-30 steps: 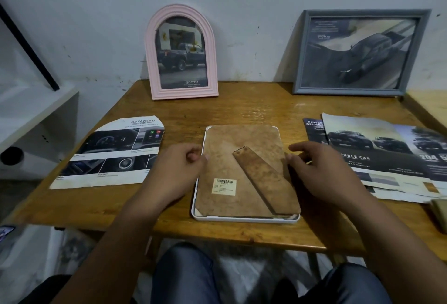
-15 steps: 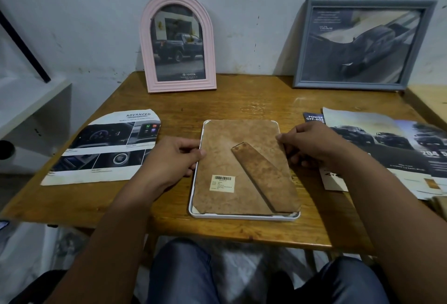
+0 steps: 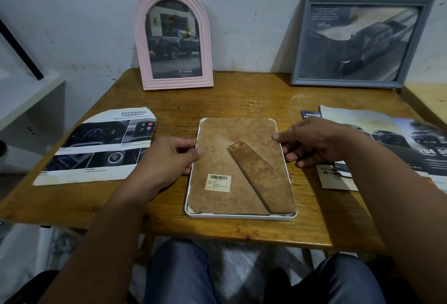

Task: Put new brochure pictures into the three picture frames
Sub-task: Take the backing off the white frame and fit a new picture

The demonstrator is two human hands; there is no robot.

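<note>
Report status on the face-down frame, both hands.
Left hand grips white frame at its left edge. Right hand touches its right edge, fingers loosely curled. Backing board still on, stand flap flat. Nothing in the way.

white frame (image 3: 240,216): face-down, picture side hidden | barcode label (image 3: 218,183): print too small | right brochures (image 3: 396,139): cut by edge

Single head-worn wide-angle view, aimed forward and down from a seated position. The wooden table (image 3: 242,100) is seen close, near edge low in frame, knees below it. The wall (image 3: 242,13) behind is included at top. No second view.
</note>
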